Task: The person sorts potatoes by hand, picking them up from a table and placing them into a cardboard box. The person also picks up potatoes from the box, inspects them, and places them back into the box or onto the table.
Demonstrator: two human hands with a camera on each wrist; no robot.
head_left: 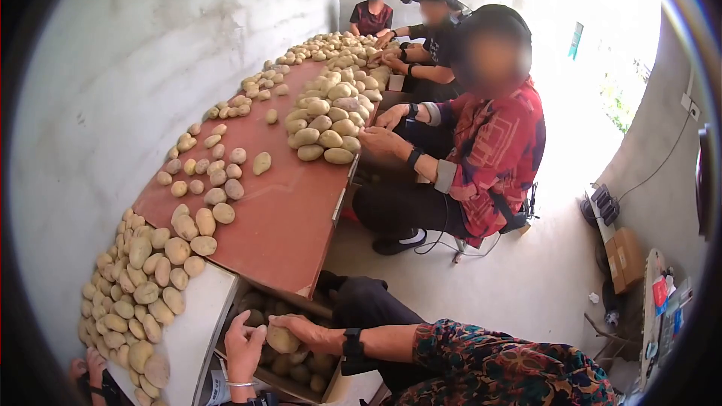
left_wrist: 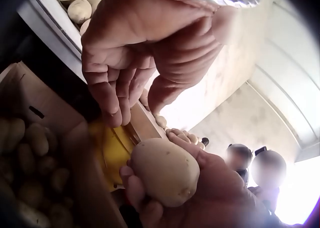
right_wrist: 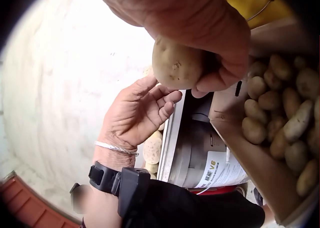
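My right hand (head_left: 310,333) grips a large pale potato (head_left: 283,339) above a cardboard box of potatoes; in the left wrist view the potato (left_wrist: 166,172) lies between that hand's thumb and fingers. Close beside it is my left hand (head_left: 244,349), with a bracelet at the wrist and nothing held. The right wrist view shows the left hand (right_wrist: 142,111) with its fingers relaxed and slightly bent, near the potato (right_wrist: 176,63). Potatoes fill much of the cardboard box (right_wrist: 235,138) below the hands.
Potatoes (head_left: 143,286) are heaped at the near left, and more lie along the red tabletop (head_left: 278,210). A person in a red patterned shirt (head_left: 496,158) sits at the table's right side, with others farther back. A labelled bucket (right_wrist: 200,163) stands beside the box.
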